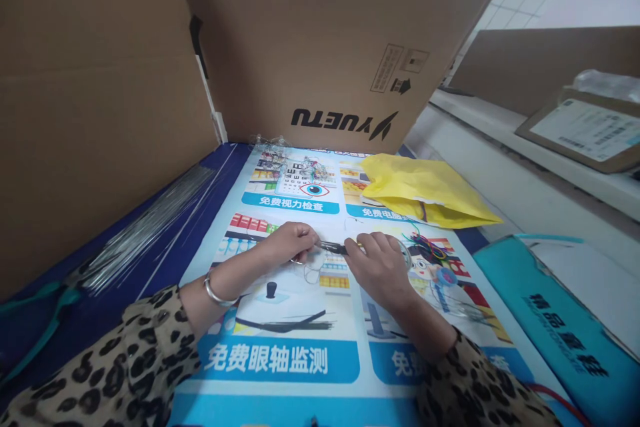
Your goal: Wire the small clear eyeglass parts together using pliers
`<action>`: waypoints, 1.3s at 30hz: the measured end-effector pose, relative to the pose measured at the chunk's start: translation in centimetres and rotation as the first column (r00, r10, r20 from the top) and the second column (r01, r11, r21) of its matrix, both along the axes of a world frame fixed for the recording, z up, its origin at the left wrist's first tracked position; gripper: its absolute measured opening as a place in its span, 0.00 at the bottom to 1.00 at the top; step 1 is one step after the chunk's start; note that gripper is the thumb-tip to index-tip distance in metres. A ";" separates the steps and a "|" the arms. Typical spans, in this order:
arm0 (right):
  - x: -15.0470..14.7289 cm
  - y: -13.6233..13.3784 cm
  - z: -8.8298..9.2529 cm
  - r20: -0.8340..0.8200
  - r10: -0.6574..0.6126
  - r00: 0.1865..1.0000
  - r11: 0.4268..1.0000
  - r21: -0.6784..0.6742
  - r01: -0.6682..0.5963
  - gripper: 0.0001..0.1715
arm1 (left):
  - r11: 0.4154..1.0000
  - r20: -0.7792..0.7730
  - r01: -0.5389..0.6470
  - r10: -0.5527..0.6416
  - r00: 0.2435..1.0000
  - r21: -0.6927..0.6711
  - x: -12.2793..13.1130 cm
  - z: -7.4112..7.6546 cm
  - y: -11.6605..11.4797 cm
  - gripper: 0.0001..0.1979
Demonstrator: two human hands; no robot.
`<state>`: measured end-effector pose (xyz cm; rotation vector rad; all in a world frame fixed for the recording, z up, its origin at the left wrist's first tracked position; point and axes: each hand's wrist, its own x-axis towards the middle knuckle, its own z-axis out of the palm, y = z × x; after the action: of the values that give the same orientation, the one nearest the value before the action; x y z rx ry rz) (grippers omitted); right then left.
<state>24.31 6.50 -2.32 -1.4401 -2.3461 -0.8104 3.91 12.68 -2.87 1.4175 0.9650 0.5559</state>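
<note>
In the middle of the head view, my right hand (377, 270) is wrapped round a pair of pliers (334, 247), its dark jaws pointing left. The tips of the pliers meet the fingers of my left hand (295, 242), which is closed in a pinch. Thin wire (314, 272) hangs in loops below those fingers and appears held there. Where exactly the jaws grip the wire is too small to make out. Both hands are above a printed poster (280, 407) covering the table.
Tall cardboard (300, 33) stands behind and to the left. A bundle of straight wires (150, 227) and teal-handled scissors (45, 320) lie left. To the right are a yellow bag (430, 187), coloured wires (433, 247) and a teal box (560, 327). Tangled wire (273, 147) lies at the back.
</note>
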 end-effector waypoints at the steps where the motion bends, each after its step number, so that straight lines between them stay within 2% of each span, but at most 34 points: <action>1: 0.0 0.1 -0.1 -0.033 -0.004 0.999 1.000 -0.010 0.003 0.09 | 1.000 0.027 -0.008 0.009 1.000 -0.023 0.1 0.2 -0.2 0.08; 5: 0.5 0.6 -1.0 -0.214 0.002 0.977 0.994 -0.106 -0.025 0.11 | 0.996 0.102 0.002 0.007 0.995 -0.093 0.4 0.7 -0.6 0.06; 10: 1.1 1.3 -2.0 -0.435 -0.008 0.900 0.978 -0.191 -0.084 0.11 | 0.992 0.112 0.055 -0.041 0.993 -0.117 0.5 0.5 -0.9 0.07; 12: 1.2 1.5 -2.1 -0.514 -0.025 0.858 0.980 -0.181 -0.080 0.12 | 0.992 0.140 0.014 0.003 0.990 -0.122 0.6 0.5 -1.0 0.08; 15: 1.2 1.4 -1.9 -0.590 0.004 0.808 0.995 -0.078 -0.062 0.11 | 0.982 0.206 -0.123 0.151 0.967 -0.144 0.7 0.5 -1.0 0.09; 18: 0.9 1.0 -1.6 -0.542 0.086 0.836 0.993 -0.021 -0.116 0.09 | 0.956 0.239 -0.231 0.270 0.933 -0.178 0.7 0.7 -1.0 0.09; 21: 0.5 0.5 -1.3 -0.433 0.077 0.898 0.990 -0.074 -0.120 0.09 | 0.948 0.245 -0.260 0.300 0.922 -0.186 0.7 0.8 -1.1 0.09; 26: 0.4 0.5 -1.3 -0.349 0.019 0.937 0.995 -0.082 -0.051 0.11 | 0.964 0.225 -0.219 0.249 0.942 -0.151 0.9 0.4 -1.2 0.09; 33: 0.6 0.8 -1.9 -0.415 0.005 0.910 0.993 -0.102 -0.052 0.11 | 0.989 0.120 -0.125 0.134 0.984 -0.077 1.0 -0.2 -1.2 0.08; 39: 0.8 0.9 -1.7 -0.429 0.031 0.903 0.985 -0.138 -0.100 0.11 | 0.982 0.192 -0.151 0.171 0.966 -0.113 0.9 0.0 -1.2 0.09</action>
<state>25.08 7.38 -4.04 -1.4158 -2.1377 -0.2570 4.84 11.50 -2.88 1.1778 0.9359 0.7485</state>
